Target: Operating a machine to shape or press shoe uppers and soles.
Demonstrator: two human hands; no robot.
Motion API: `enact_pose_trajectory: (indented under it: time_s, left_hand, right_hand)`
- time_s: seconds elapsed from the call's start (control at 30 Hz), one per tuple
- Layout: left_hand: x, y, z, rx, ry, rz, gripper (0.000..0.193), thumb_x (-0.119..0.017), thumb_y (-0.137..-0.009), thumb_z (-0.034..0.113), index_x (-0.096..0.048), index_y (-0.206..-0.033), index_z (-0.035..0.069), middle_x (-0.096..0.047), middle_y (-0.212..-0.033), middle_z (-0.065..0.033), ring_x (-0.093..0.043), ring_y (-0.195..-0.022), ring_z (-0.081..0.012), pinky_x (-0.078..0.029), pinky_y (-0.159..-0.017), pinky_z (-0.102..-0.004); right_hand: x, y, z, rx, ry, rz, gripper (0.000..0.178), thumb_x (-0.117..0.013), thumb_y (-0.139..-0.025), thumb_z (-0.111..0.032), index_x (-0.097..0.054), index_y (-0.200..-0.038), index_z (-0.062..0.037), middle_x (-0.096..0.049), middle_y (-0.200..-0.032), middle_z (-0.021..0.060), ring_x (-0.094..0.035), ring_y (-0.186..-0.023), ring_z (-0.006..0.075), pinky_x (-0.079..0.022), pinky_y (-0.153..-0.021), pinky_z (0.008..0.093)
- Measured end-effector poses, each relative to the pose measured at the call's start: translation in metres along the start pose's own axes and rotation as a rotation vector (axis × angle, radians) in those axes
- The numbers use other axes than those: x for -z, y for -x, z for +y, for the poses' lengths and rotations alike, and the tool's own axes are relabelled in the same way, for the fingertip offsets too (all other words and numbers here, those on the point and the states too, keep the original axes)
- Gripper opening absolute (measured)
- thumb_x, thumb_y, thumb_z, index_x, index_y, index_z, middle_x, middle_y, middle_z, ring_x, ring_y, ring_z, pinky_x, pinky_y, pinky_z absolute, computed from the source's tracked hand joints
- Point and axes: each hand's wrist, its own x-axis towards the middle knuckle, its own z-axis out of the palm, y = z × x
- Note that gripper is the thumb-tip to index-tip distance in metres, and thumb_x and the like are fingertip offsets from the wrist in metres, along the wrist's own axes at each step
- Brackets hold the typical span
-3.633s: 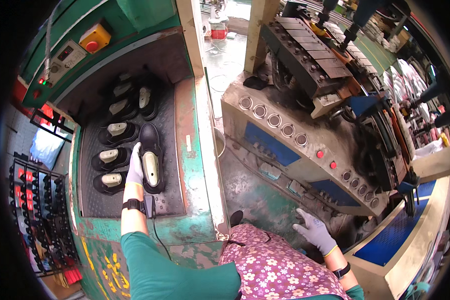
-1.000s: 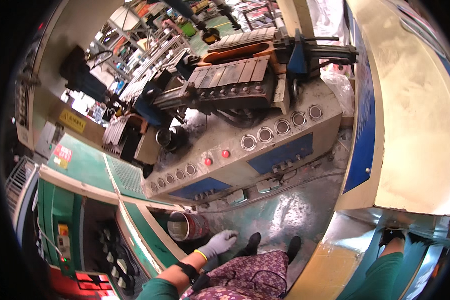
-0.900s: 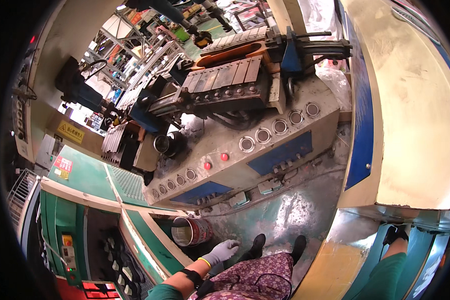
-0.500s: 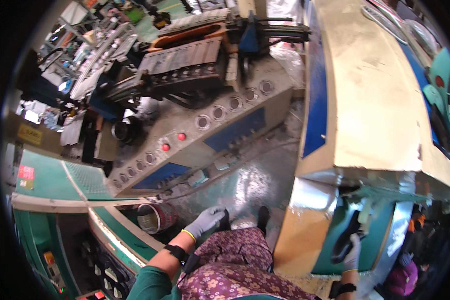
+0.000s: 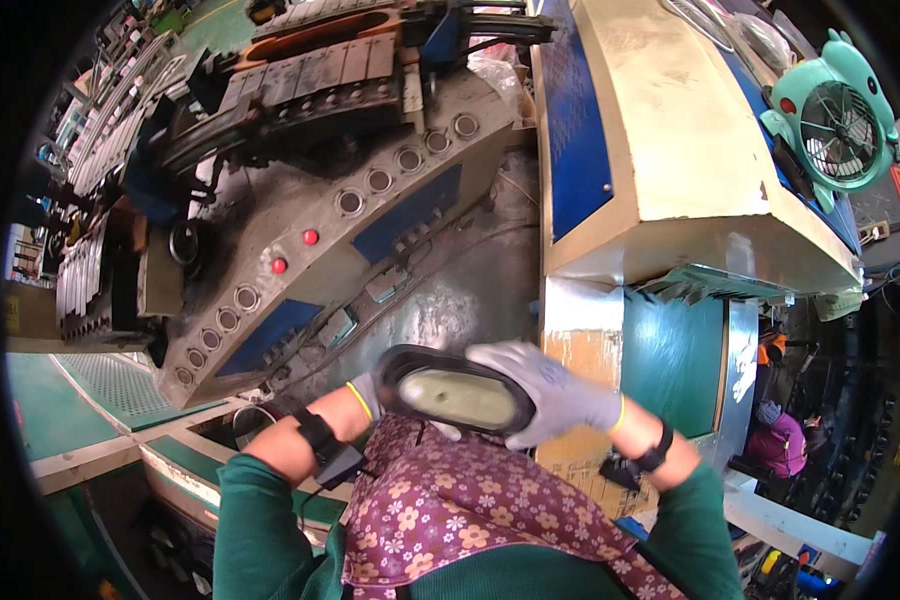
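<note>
Held in front of my apron is a black shoe (image 5: 458, 395), its long pale green oval face with a small dark hole turned up and framed by a black rim. My right hand (image 5: 560, 395), in a grey glove, grips its right end, fingers over the far edge and thumb at the near side. The gloved left hand (image 5: 364, 394) closes on the other end; most of its fingers are hidden behind the shoe, and grey fingertips show below it.
Ahead stands a machine (image 5: 345, 260) with round gauges and red buttons. On my right is a cream-and-blue cabinet (image 5: 670, 120) with a green-backed opening (image 5: 675, 365) below. A green fan (image 5: 835, 125) sits beyond it. Farther right, a person in purple (image 5: 776, 445) is low down.
My right hand has brought the black shoe from the opening on the right to my front. My left hand has moved onto the shoe. The view has shifted right.
</note>
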Motion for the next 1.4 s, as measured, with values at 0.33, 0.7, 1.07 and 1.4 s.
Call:
enact_pose_trajectory:
  time_s: [0.33, 0.7, 1.07, 1.4]
  left_hand:
    - [0.053, 0.152, -0.006, -0.545, 0.485, -0.102, 0.068, -0.058, -0.083, 0.028, -0.043, -0.143, 0.0, -0.051, -0.14, -0.0243, -0.052, -0.127, -0.0399, -0.035, -0.113, -0.0528]
    - [0.011, 0.164, 0.165, -1.527, 0.241, -0.015, 0.066, -0.059, -0.086, 0.014, -0.036, -0.147, 0.009, -0.046, -0.146, -0.0143, -0.046, -0.134, -0.0309, -0.035, -0.114, -0.0465]
    - [0.019, 0.15, 0.265, -1.181, -0.884, 0.618, 0.054, -0.051, -0.101, 0.012, -0.033, -0.151, 0.005, -0.045, -0.148, -0.0124, -0.046, -0.134, -0.0222, -0.035, -0.112, -0.0343]
    - [0.125, 0.132, 0.061, -0.666, -0.223, 1.14, 0.053, -0.057, -0.099, 0.025, -0.044, -0.142, -0.003, -0.054, -0.138, -0.0167, -0.053, -0.125, -0.0221, -0.04, -0.107, -0.0316]
  right_hand:
    - [-0.013, -0.161, -0.05, 0.05, 0.537, 0.266, 0.092, -0.08, -0.066, -0.022, -0.037, -0.145, -0.0033, -0.04, -0.147, 0.0202, -0.037, -0.138, 0.0351, -0.028, -0.114, 0.0491]
    - [-0.049, -0.315, -0.067, -0.008, -1.141, 0.607, 0.068, -0.078, -0.077, -0.003, -0.049, -0.137, 0.0, -0.059, -0.13, 0.0061, -0.057, -0.116, 0.0158, -0.046, -0.101, 0.0321]
    - [0.179, -0.417, 0.094, 0.081, -1.246, 0.635, 0.058, -0.059, -0.083, -0.01, -0.046, -0.138, 0.0033, -0.058, -0.133, 0.0191, -0.058, -0.121, 0.0313, -0.047, -0.105, 0.0398]
    - [0.284, -0.596, 0.176, 0.076, -0.683, 0.677, 0.053, -0.078, -0.07, -0.007, -0.061, -0.119, 0.0007, -0.068, -0.109, 0.007, -0.065, -0.095, 0.0162, -0.05, -0.088, 0.0286]
